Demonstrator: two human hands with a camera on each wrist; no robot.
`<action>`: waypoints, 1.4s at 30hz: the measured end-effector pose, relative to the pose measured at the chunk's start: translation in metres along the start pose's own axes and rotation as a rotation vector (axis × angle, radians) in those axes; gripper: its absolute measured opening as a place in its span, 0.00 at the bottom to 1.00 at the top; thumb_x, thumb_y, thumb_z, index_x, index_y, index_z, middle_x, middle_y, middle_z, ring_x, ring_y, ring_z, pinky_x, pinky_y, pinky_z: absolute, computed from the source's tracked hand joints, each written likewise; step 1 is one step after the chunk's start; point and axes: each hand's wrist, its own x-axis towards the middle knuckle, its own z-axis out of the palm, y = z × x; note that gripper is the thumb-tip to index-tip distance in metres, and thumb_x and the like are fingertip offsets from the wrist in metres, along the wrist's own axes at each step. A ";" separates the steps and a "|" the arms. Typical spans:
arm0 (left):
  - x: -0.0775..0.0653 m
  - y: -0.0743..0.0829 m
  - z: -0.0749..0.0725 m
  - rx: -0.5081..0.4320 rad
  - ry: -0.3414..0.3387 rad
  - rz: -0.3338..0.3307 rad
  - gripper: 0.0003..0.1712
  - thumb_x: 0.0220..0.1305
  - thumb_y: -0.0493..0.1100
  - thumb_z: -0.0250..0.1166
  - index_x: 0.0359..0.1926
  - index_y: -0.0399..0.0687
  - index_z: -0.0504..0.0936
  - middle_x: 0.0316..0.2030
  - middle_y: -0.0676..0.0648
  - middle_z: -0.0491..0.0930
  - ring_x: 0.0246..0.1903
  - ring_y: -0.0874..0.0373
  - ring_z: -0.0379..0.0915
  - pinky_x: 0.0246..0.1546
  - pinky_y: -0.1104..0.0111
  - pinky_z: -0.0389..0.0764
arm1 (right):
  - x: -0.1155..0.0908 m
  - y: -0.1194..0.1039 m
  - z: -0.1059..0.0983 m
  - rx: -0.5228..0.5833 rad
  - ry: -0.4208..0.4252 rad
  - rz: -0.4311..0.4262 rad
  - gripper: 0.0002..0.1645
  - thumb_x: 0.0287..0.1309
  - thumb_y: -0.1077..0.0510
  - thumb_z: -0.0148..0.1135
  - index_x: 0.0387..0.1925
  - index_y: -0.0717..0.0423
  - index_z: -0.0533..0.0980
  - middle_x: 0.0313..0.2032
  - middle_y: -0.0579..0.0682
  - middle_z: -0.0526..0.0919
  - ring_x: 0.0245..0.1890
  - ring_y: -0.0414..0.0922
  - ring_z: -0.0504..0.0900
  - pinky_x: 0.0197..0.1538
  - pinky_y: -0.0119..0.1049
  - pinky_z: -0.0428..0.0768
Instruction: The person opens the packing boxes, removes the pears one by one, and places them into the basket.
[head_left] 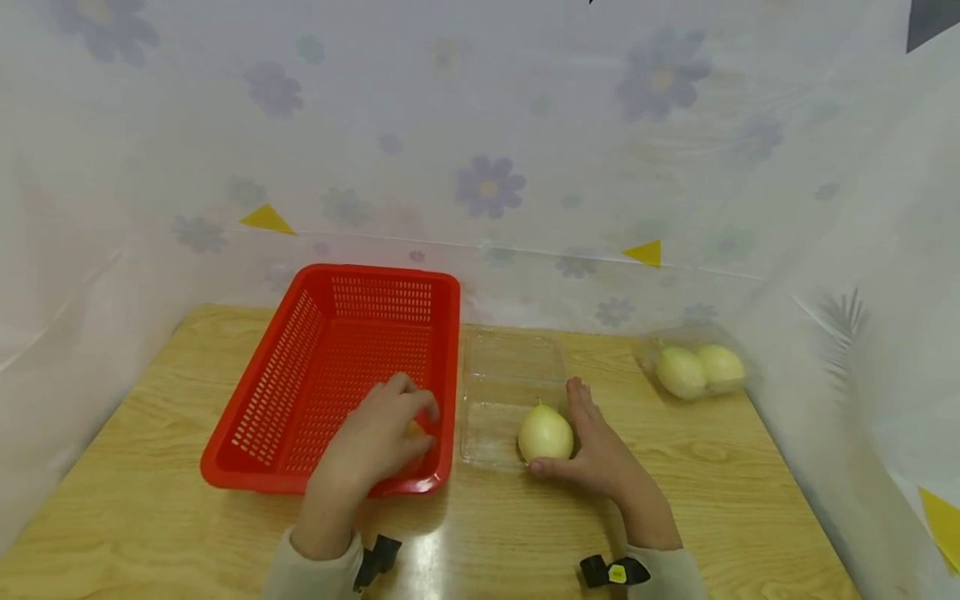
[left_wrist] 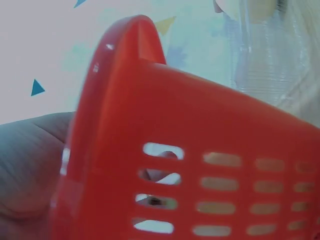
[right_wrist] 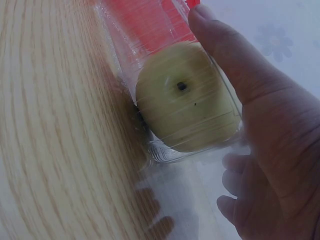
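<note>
Pear in clear tray, just inside spread thumb and fingers of right hand, probably firm, smooth, bruisable, heavier than flimsy tray, best cupped round wide lower half; mostly hidden fruit in curled left hand inside basket.

Looks like a small screened-off booth, probably arranged for recording. Walled at the back and both sides by thin, whitish hanging sheeting, printed with pale purple flowers and marked with flat yellow triangles. Furnished with a light wood-grain desk, closely hemmed in by the sheeting. Hints at recording through small black devices strapped at both beige cuffs. Lent a household touch by a red slotted plastic basket and pale yellow-green pears. Impossible to tell whether inside a home, lab or workshop.
</note>
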 end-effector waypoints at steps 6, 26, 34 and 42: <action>0.001 0.009 0.004 0.034 0.250 0.168 0.15 0.57 0.47 0.75 0.44 0.59 0.83 0.45 0.55 0.76 0.44 0.56 0.72 0.37 0.63 0.80 | 0.001 -0.001 -0.001 0.007 -0.002 -0.002 0.82 0.41 0.29 0.75 0.78 0.48 0.28 0.79 0.54 0.31 0.78 0.60 0.34 0.72 0.67 0.50; 0.012 0.076 0.081 0.171 0.280 0.362 0.15 0.65 0.55 0.66 0.51 0.63 0.83 0.55 0.50 0.79 0.53 0.51 0.74 0.45 0.57 0.83 | 0.000 0.002 0.000 -0.029 0.008 -0.003 0.78 0.45 0.29 0.72 0.79 0.50 0.31 0.79 0.54 0.32 0.78 0.60 0.35 0.71 0.68 0.52; 0.024 0.075 0.110 0.079 0.195 0.257 0.24 0.72 0.64 0.53 0.65 0.69 0.74 0.61 0.48 0.73 0.55 0.50 0.74 0.43 0.51 0.83 | 0.002 0.005 0.000 -0.052 0.039 -0.060 0.75 0.48 0.32 0.72 0.78 0.62 0.36 0.78 0.62 0.37 0.77 0.64 0.39 0.70 0.68 0.55; 0.029 0.072 0.123 0.020 0.114 0.225 0.29 0.75 0.66 0.44 0.73 0.74 0.64 0.67 0.44 0.69 0.59 0.47 0.73 0.45 0.47 0.82 | 0.001 0.004 0.000 -0.045 0.040 -0.063 0.73 0.50 0.33 0.71 0.78 0.63 0.37 0.78 0.63 0.38 0.77 0.65 0.39 0.70 0.69 0.54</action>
